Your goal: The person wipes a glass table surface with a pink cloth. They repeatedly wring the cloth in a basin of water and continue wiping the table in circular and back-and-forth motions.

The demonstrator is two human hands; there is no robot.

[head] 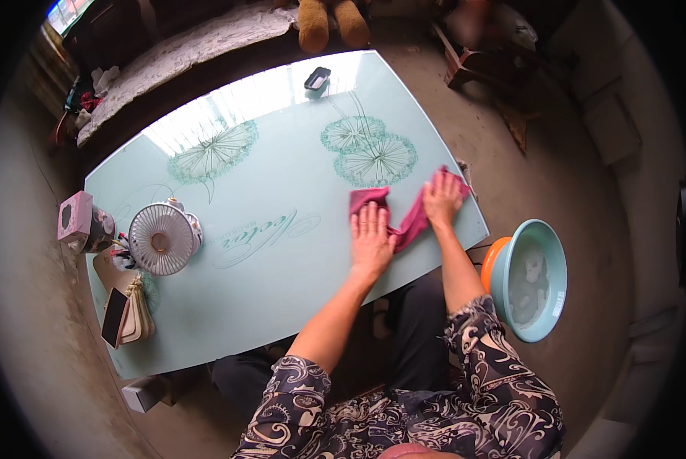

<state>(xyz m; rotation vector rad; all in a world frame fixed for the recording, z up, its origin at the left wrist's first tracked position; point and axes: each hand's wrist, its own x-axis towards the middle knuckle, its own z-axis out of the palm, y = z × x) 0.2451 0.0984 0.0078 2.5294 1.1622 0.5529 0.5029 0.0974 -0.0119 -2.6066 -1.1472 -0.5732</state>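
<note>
A pinkish-red cloth [414,222] is spread in a loose U on the pale green glass tabletop [297,166]. My left hand [371,238] lies palm down on the cloth's left end, fingers stretched forward and pressing it to the glass. Near the table's right edge, my right hand [443,198] presses and holds the other end, with some cloth showing past its fingers. The middle of the cloth sags towards me between the two hands.
At the table's left stand a small white fan [162,238], a pink box [74,216] and a phone-like dark panel [115,317]. A black dish [318,79] sits at the far edge. Right of the table is a light blue basin [535,281] holding cloudy water, beside something orange [493,264].
</note>
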